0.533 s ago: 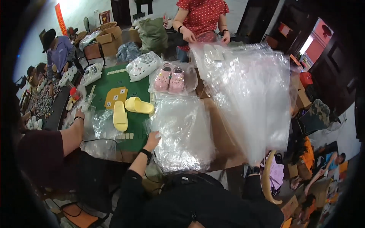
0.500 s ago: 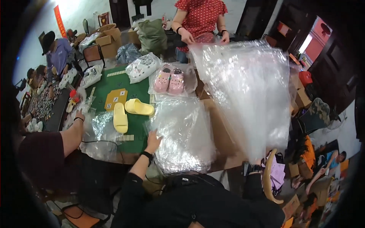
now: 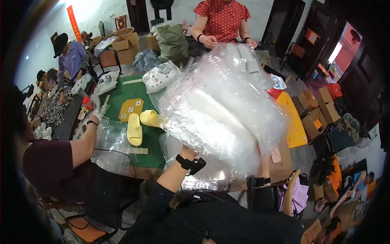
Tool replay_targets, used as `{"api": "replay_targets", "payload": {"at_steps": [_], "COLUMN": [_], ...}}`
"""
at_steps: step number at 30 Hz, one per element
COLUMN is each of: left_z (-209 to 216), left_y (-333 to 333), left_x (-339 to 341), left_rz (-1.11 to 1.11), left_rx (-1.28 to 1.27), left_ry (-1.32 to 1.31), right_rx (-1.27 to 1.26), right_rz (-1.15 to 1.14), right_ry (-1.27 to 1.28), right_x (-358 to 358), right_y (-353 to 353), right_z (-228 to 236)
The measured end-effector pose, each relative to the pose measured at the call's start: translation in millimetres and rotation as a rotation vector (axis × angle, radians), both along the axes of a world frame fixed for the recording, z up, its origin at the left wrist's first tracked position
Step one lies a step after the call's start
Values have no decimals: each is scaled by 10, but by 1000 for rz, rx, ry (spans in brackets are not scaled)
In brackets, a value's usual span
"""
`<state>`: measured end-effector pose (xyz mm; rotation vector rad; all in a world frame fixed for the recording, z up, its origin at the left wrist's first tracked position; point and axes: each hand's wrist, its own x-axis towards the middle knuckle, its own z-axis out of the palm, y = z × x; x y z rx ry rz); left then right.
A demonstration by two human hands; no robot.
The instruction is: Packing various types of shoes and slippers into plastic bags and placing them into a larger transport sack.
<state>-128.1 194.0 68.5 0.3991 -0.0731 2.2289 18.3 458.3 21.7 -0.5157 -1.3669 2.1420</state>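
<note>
A large, glossy bunch of clear plastic bags [image 3: 215,118] is held up over the table, covering much of its right half. At its lower right corner my right hand [image 3: 264,159] grips the gathered plastic; its fingers show only faintly. My left hand [image 3: 189,153] reaches beneath the lower left edge of the bunch, fingers hidden by plastic. Under it lies another flat stack of clear bags [image 3: 211,175] at the near table edge. Left of the bunch are two yellow slippers, one upright [image 3: 135,131] and one partly covered [image 3: 149,118].
White clogs in a clear bag [image 3: 161,75] lie on the green table mat [image 3: 118,91]. A person in red [image 3: 223,22] stands opposite; a co-worker's arm [image 3: 86,140] reaches in from the left. A yellow board [image 3: 293,122] and cardboard boxes [image 3: 313,122] are at right.
The raised bags have swung left and toward me, covering the pink clogs and part of one slipper. My left hand has moved right, off the flat stack and under the bunch.
</note>
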Motion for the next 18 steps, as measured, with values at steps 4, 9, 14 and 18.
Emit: {"api": "replay_targets", "payload": {"at_steps": [4,9,14,18], "left_z": [-92,336,264,333], "left_y": [-158,50,306,543], "left_x": [-64,137,66,-103], "left_rz": [160,345,260,165], "left_rx": [-54,-232,-538,-703], "left_ry": [-97,-121,-41,0], "right_rx": [-57,-94,-124,-170], "right_rz": [-31,-139,-171,-174], "right_ry": [-17,-53,-102,-123], "right_x": [-124,259,214,804], "right_y": [36,103,295,465], "right_z": [79,14,196,-77]}}
